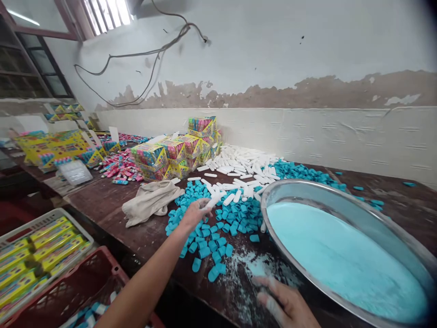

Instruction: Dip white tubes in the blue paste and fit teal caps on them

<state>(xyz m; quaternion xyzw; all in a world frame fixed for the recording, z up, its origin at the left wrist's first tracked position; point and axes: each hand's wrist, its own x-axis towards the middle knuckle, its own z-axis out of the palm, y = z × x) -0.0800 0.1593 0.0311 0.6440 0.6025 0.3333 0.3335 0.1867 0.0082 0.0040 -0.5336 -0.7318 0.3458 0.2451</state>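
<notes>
Here, in the head view, the left hand [197, 213] pinches a white tube [214, 199] mid-frame, above blue caps [241, 213]; the right hand [290, 301], bottom, has parted fingers. Boxes [175, 150] and cloth [152, 202] sit centre-left. The lower-left red crate [107, 257] is partly hidden; the frame's right edge crops the basin [327, 196].

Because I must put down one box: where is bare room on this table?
Left of the beige cloth, in front of the pink-and-blue tubes, the tabletop is bare. Behind the metal basin, toward the wall, only a few stray teal caps lie. The middle is crowded: white tubes, piled teal caps, the left hand.
</notes>
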